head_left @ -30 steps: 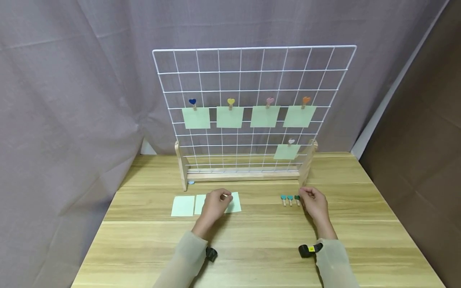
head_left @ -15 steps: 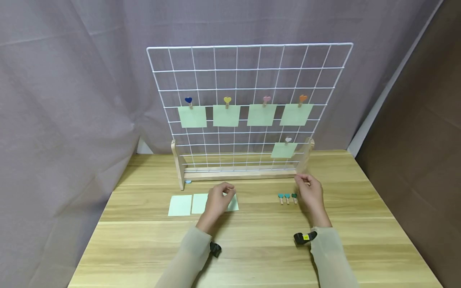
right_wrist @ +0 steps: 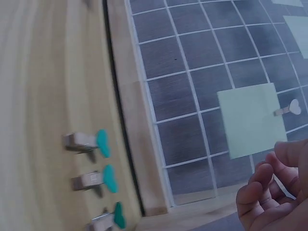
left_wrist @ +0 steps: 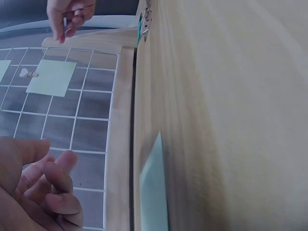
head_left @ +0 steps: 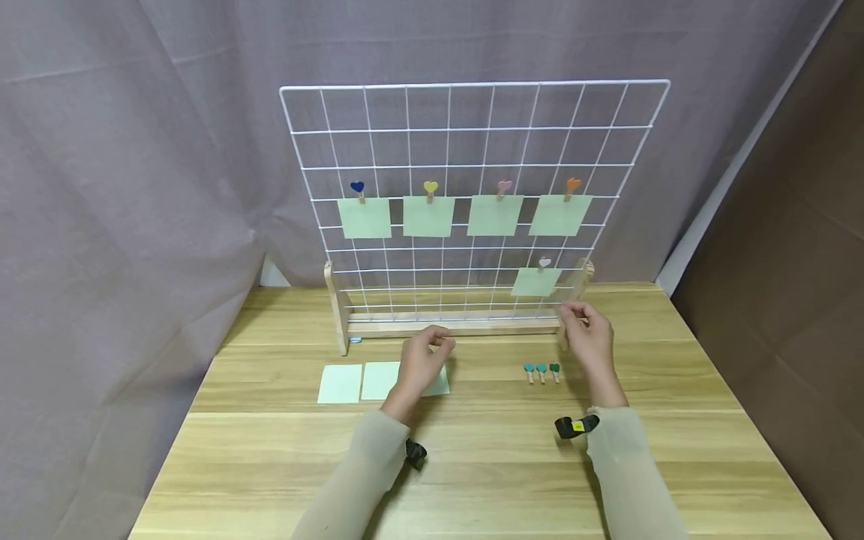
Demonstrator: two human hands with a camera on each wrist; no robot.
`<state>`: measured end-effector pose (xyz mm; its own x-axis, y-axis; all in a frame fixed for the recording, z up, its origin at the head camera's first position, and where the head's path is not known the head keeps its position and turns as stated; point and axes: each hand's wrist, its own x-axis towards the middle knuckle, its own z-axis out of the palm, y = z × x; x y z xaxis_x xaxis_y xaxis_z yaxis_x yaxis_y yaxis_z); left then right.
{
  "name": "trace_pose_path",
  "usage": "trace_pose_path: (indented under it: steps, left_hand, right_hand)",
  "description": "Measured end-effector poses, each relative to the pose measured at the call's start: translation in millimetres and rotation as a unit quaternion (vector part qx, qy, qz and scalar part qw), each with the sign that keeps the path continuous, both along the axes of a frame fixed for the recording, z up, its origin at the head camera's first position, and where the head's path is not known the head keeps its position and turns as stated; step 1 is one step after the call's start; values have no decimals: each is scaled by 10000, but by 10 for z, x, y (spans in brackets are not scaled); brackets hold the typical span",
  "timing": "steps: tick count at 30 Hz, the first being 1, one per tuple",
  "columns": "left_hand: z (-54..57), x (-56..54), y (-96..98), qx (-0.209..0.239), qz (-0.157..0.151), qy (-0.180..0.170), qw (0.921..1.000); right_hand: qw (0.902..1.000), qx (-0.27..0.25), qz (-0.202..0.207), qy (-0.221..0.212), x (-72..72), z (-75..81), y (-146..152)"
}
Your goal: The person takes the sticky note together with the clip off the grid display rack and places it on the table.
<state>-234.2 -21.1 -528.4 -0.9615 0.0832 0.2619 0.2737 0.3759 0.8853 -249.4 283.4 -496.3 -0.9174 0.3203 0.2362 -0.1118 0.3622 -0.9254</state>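
My left hand (head_left: 420, 364) hovers over the row of pale green paper notes (head_left: 340, 384), fingers loosely bent, with a gap between thumb and forefinger in the left wrist view. It partly covers the right-hand note (head_left: 439, 384). Raised near the rack's right foot, my right hand (head_left: 590, 343) has loosely curled fingers, and nothing shows between them in the right wrist view. Just above it, a green note (head_left: 535, 282) hangs under a white heart clip (right_wrist: 294, 107). Three heart clothespins, two teal (head_left: 529, 369) and one dark green (head_left: 555, 369), lie nearby on the table.
A white wire grid (head_left: 472, 129) stands in a wooden base (head_left: 455, 328) along the table's back. Several more notes hang on it in a row, under blue (head_left: 358, 186), yellow, pink and orange heart clips. A grey curtain (head_left: 135, 187) hangs behind.
Both hands have moved forward toward the rack, the right one rising away from the clothespins. The notes and clothespins on the table stay put.
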Motion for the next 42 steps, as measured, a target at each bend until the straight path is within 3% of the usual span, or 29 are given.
trace_pose_path:
  steps: [10, 17, 33, 42]
  left_hand:
    - [102, -121, 142, 147, 64, 163, 9997]
    - [151, -161, 252, 325, 37, 4, 9995]
    - [226, -259, 497, 357, -141, -42, 9993]
    - [208, -350, 618, 399, -187, -128, 9989]
  right_hand:
    - [9995, 20, 117, 292, -110, 265, -54]
    - [9988, -273, 267, 291, -207, 361, -54]
    - [9945, 109, 267, 1005, -298, 567, -96]
    - [9928, 106, 529, 1072, -78, 949, -345]
